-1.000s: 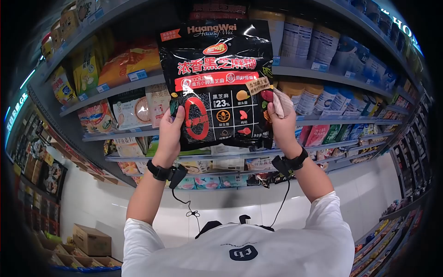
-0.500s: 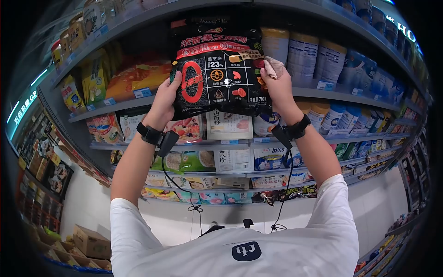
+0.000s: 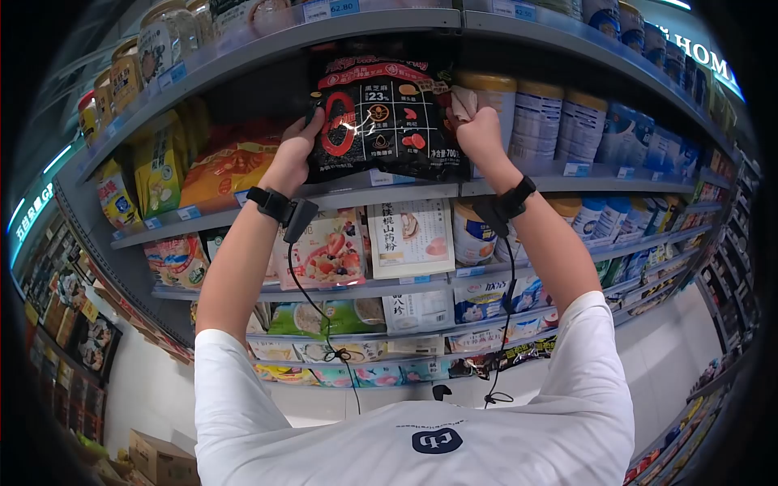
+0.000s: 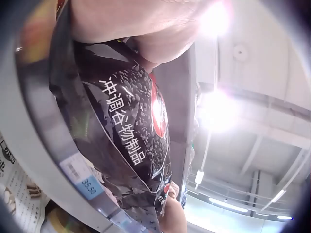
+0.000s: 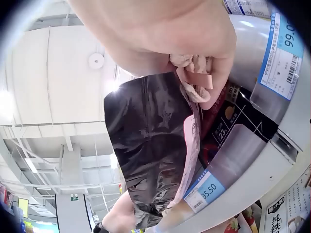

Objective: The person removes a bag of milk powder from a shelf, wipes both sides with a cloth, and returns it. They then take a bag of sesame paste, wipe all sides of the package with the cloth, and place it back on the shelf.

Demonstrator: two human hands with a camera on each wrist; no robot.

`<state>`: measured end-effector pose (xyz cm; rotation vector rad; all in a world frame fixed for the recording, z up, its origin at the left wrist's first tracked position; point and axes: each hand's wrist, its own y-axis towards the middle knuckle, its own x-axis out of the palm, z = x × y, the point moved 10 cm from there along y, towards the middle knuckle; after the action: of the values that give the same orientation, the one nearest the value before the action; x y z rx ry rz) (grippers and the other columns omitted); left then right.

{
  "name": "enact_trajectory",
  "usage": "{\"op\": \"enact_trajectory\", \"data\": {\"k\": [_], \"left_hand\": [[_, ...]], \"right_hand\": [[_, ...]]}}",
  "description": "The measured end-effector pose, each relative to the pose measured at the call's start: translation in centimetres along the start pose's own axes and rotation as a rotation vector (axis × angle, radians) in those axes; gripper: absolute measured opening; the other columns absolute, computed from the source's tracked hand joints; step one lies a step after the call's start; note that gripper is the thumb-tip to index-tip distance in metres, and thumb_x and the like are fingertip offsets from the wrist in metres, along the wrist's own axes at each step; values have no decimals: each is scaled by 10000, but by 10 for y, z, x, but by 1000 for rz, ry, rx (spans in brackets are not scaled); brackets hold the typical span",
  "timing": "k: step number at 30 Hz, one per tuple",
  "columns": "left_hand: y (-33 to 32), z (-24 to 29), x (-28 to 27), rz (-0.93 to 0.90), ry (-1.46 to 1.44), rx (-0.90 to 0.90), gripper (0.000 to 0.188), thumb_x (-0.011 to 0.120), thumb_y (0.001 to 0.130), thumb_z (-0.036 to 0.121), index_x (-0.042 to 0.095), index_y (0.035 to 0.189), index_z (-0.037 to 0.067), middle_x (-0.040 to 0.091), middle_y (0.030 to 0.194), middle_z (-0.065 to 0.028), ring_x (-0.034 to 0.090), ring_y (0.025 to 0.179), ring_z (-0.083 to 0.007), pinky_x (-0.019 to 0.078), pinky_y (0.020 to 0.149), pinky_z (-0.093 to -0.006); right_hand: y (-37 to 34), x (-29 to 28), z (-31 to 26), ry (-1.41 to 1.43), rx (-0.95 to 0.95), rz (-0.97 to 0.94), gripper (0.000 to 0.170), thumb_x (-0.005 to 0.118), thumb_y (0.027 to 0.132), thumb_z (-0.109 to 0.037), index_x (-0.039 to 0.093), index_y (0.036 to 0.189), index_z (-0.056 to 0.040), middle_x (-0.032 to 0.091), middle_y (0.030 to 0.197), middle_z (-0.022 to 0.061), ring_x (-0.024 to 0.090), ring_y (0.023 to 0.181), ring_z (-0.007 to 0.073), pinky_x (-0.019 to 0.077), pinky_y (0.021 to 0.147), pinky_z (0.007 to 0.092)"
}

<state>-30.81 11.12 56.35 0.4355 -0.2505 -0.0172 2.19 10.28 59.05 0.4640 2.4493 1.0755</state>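
Observation:
A large glossy black bag of black sesame powder (image 3: pixel 385 146) hangs between both hands at the middle shelf in the head view. My left hand (image 3: pixel 297 150) grips its left side, with the thumb over the front. On the opposite side my right hand (image 3: pixel 484 136) grips the bag's edge together with a bunched, pale pink cloth (image 3: pixel 464 105). The right wrist view shows that cloth (image 5: pixel 197 82) folded under the fingers, against the bag's upper edge. In the left wrist view the bag's lower side (image 4: pixel 116 126) lies close over the shelf lip with its price label (image 4: pixel 80 174).
White canisters (image 3: pixel 536 121) with gold lids stand right of the bag, orange and yellow packets (image 3: pixel 231 158) to its left. The shelf above (image 3: pixel 405 26) overhangs it. Boxes and pouches fill the shelf below, including a white box (image 3: pixel 411 239). Cables (image 3: pixel 312 296) hang from both wrists.
Both hands have carried the bag forward, away from the body, into the shelf space. Its top, in full view earlier, now lies under the upper shelf's shadow. Both grips stay.

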Motion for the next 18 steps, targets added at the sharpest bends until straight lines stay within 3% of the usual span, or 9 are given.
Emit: {"op": "enact_trajectory", "data": {"k": [1,3,5,7,9,14,16,18], "left_hand": [[10,-1,-5,11,60,6,410,628,987,359,630,1202,9,694,1115,-73,651,975,-145,515,878,-304],[26,-6,-13,30,145,50,402,614,996,354,626,1206,13,691,1113,-75,639,981,-139,505,881,-299],[41,-14,-21,46,234,80,393,601,1005,350,622,1211,16,688,1110,-76,628,988,-133,496,885,-295],[52,-16,-16,-66,255,163,403,592,1010,355,599,1226,14,676,1119,-76,605,1023,-131,475,922,-301],[61,-16,-15,-65,254,171,409,589,1012,351,580,1242,13,667,1136,-77,595,1040,-133,467,938,-306],[60,-3,-2,-69,226,191,439,571,1023,328,491,1319,14,617,1239,-107,564,1121,-160,447,993,-328],[50,-10,4,-117,256,113,494,562,1028,281,370,1411,37,530,1355,-139,524,1226,-207,468,1018,-361],[47,-18,-3,-100,384,76,507,573,1021,258,348,1422,44,513,1373,-144,504,1251,-218,444,1044,-366]], "right_hand": [[3,5,0,0,-2,0,339,696,857,-147,621,1154,-2,691,997,245,663,943,439,523,784,421],[0,4,-25,-18,-244,90,367,640,844,-72,599,1207,-44,685,1025,248,641,947,467,522,789,457],[-4,7,-34,-67,-281,130,367,626,844,-52,600,1210,-63,673,1040,252,638,981,447,518,805,453],[-7,7,-43,-119,-311,167,372,613,845,-32,602,1213,-81,662,1055,256,635,1014,428,514,821,449],[-1,12,-58,-175,-471,172,399,577,823,15,596,1209,-86,665,1065,229,600,1036,452,500,844,472],[21,19,-58,-314,-417,173,445,558,807,58,570,1225,-94,652,1094,211,606,1030,437,504,843,486],[21,24,-56,-434,-401,103,475,586,800,44,535,1247,-106,647,1117,199,606,1042,429,503,850,486],[7,32,-48,-545,-345,14,484,604,797,29,518,1252,-113,647,1119,197,610,1036,429,504,848,487]]}}
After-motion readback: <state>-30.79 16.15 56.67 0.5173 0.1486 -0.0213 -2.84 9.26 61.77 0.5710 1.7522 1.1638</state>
